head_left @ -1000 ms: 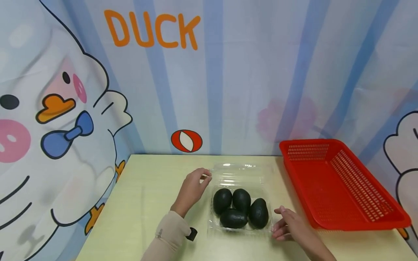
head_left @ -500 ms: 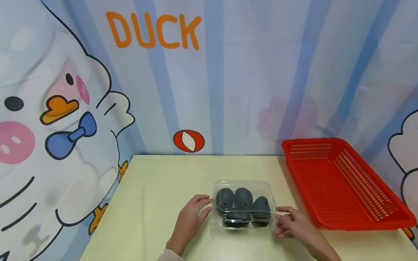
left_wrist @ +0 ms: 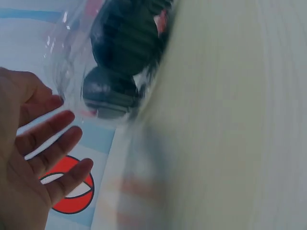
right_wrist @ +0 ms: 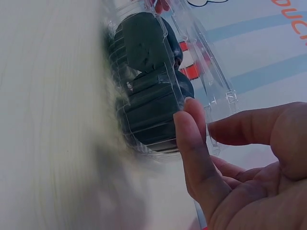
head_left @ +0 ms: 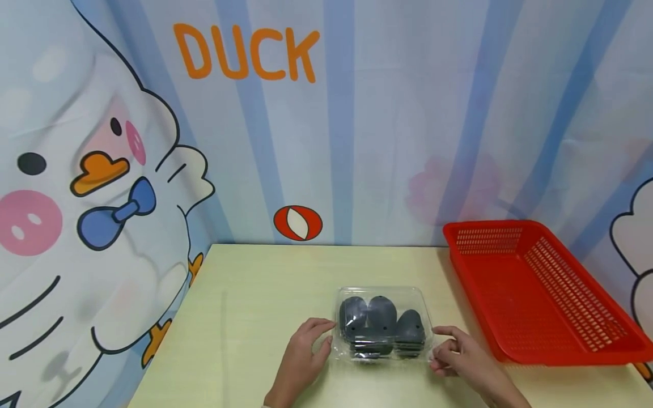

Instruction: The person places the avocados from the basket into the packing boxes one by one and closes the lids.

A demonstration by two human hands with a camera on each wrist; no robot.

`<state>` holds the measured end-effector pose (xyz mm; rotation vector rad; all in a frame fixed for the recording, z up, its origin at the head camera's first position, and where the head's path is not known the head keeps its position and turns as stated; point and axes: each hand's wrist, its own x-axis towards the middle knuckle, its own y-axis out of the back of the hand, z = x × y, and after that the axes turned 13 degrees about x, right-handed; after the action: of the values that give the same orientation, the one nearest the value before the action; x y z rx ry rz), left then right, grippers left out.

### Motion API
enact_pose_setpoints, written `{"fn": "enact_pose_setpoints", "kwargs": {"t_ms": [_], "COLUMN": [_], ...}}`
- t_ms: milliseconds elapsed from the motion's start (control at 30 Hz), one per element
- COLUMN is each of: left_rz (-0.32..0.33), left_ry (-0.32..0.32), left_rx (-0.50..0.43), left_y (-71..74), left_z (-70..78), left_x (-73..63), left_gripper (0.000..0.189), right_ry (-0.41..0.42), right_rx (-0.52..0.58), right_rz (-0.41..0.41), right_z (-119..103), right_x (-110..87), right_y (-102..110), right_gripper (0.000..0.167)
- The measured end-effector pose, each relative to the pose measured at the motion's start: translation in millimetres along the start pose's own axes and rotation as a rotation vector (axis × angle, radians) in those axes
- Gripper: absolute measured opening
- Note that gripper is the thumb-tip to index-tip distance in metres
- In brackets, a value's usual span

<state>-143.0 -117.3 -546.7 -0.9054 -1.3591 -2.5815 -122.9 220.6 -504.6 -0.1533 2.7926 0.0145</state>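
Note:
A clear plastic clamshell box (head_left: pixel 408 295) lies on the table with its lid down over several dark avocados (head_left: pixel 381 313). At its left side is my left hand (head_left: pixel 302 358), its index fingertip right at the edge. In the left wrist view, that hand's fingers (left_wrist: pixel 57 143) are spread and loosely bent beside the clear wall. My right hand (head_left: pixel 466 358) is at the opposite side. The right wrist view has its thumb and a finger (right_wrist: pixel 192 143) pinching the box's rim, with the other fingers partly hidden. Ridged plastic covers parts of the avocados.
A red plastic basket (head_left: pixel 479 317) stands at the right of the pale yellow table (head_left: pixel 265 294), close to my right hand. Behind the table hangs a printed duck curtain (head_left: pixel 388 130).
The lid, folded back behind the avocados a second ago, is now down over them. My left hand has come down from the lid's far left to the box's left side. My right hand has closed in on the rim.

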Motion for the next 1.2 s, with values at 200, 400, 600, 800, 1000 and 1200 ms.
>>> {"fn": "enact_pose_setpoints", "kwargs": {"t_ms": [200, 400, 600, 800, 1000, 1200], "left_rz": [-0.076, -0.146, -0.288, -0.384, -0.417, -0.461], "left_ry": [0.287, 0.544, 0.585, 0.572, 0.579, 0.598], "left_rx": [-0.229, -0.326, -0.357, -0.471, -0.542, -0.543], "left_y": [-3.4, -4.4, 1.1, 2.7, 3.1, 6.8], "left_z": [14.0, 22.5, 25.0, 24.6, 23.9, 23.2], "left_x": [-0.7, -0.2, -3.8, -7.7, -8.5, -6.2], "left_gripper": [0.018, 0.022, 0.018, 0.024, 0.018, 0.022], "right_ry": [-0.020, -0.051, -0.068, -0.080, -0.053, -0.072], "right_rx": [0.008, 0.012, 0.003, 0.011, 0.047, 0.051], "right_rz": [0.006, 0.094, 0.136, 0.149, 0.147, 0.153], "right_z": [0, 1, 1, 0, 3, 2], "right_x": [0.0, 1.3, 1.9, 2.0, 3.9, 4.4], "right_y": [-1, -8, -11, -13, -13, -14], "right_gripper": [0.054, 0.050, 0.050, 0.054, 0.056, 0.057]}}
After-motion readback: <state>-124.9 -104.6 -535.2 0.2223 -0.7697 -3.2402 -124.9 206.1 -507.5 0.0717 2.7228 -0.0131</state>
